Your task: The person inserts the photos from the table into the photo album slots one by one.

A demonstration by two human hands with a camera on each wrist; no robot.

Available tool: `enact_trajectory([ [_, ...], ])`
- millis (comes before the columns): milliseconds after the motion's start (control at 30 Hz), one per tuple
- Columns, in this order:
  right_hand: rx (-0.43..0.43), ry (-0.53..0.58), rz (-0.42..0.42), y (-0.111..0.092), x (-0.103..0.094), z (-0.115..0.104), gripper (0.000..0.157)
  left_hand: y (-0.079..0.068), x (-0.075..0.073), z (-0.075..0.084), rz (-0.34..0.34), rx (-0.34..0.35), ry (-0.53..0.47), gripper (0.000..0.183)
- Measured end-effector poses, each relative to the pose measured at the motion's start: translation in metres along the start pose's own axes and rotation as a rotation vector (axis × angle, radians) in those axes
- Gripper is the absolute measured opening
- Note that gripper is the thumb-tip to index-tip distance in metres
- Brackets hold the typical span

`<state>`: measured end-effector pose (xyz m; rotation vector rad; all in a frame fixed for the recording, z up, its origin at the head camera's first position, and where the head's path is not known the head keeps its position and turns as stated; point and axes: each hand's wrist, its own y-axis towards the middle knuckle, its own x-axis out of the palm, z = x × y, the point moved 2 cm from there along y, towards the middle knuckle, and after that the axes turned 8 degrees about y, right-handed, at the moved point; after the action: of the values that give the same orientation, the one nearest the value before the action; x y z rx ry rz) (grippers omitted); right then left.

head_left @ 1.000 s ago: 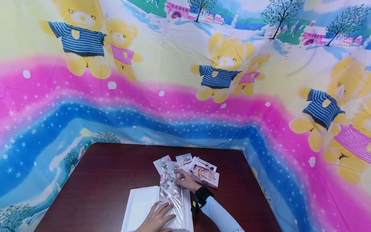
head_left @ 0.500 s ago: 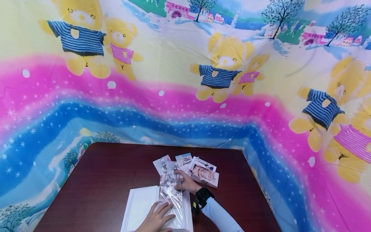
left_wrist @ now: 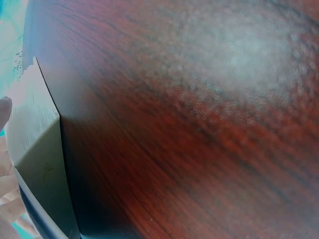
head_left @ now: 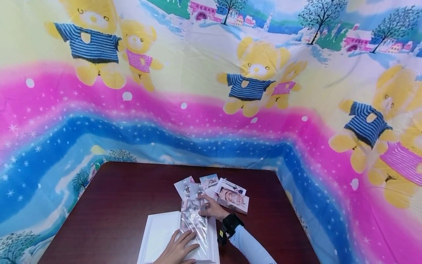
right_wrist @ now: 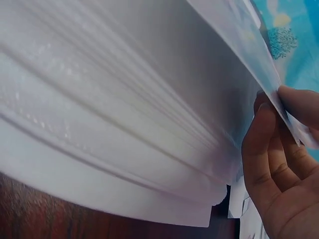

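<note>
A white photo album (head_left: 161, 231) lies spread on the dark table, with a clear, shiny sleeve page on its right half. My left hand (head_left: 178, 249) rests on the lower part of that page with fingers spread. At the page's top, my right hand (head_left: 214, 209) pinches a photo (head_left: 188, 205) by its side; the photo lies partly at the sleeve. Seen from the right wrist, thumb and fingers (right_wrist: 261, 144) hold a thin sheet (right_wrist: 249, 59) raised above the stacked album pages (right_wrist: 99, 109). The left wrist view has the album's edge (left_wrist: 42, 154) and only bits of fingers.
Loose photos (head_left: 185, 186) lie beyond the album, partly overlapping. To the right is a thicker stack of photos (head_left: 233, 200). The brown table (head_left: 132, 190) ends at a cloth backdrop (head_left: 204, 124) printed with bears.
My right hand has come slightly nearer along the sleeve, and the photo appears to shift a little the same way. The left hand stays in place.
</note>
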<state>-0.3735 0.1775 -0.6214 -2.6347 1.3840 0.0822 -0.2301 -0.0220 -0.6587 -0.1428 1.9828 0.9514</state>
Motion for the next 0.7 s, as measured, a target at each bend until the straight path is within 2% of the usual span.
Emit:
enact_trajectory([
  [300,0.046,0.063,0.036,-0.003,0.0012,-0.0005,0.051,-0.0007,0.0021,0.0001,0.066,0.005,0.015,0.041],
  [533,0.033,0.075,0.025,-0.0054,0.0012,-0.0026,0.046,0.0,0.0011,0.0004,0.03,-0.01,-0.006,0.04],
  [700,0.068,0.053,0.052,-0.0054,0.0019,-0.0021,0.039,0.0,-0.0003,0.0006,0.018,-0.017,-0.015,0.041],
])
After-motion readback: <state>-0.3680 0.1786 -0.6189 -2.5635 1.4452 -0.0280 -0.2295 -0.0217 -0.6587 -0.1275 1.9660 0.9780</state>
